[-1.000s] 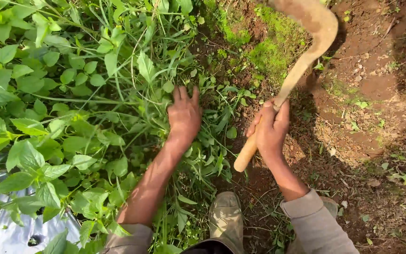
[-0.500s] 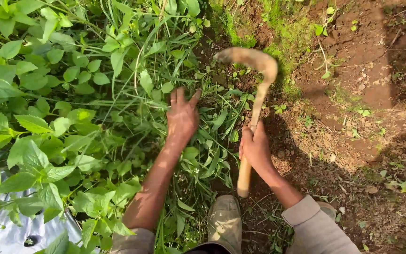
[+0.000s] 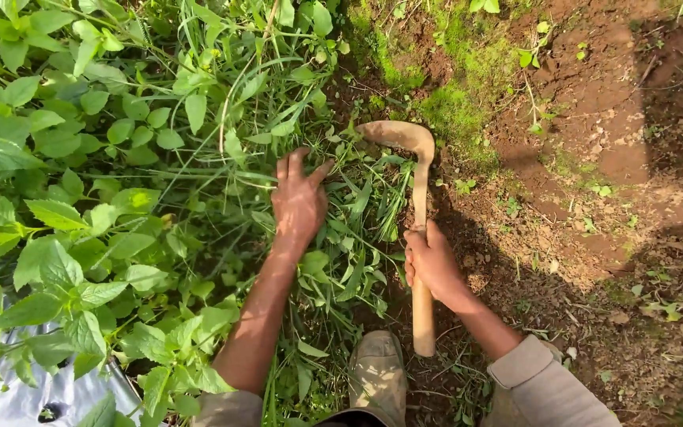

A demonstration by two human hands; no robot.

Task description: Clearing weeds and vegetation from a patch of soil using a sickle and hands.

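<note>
Lowered since the earlier frame: curved wooden hoe with a hooked, soil-coloured blade point(image 3: 419, 213), upright at centre frame, blade tip down among grass stems. Right hand point(image 3: 430, 262) wrapped tight around the pale handle, mid-shaft. Left hand point(image 3: 299, 199), centre left, fingers spread, pressing flat on the tangle of long green grass blades point(image 3: 361, 229), just beside the blade. Worn tan boot point(image 3: 379, 375) at bottom centre. Broad-leaved green plants point(image 3: 81, 205) across the left half; bare reddish-brown soil point(image 3: 594, 198) at right; mossy green patch point(image 3: 452, 103) upper centre.
</note>
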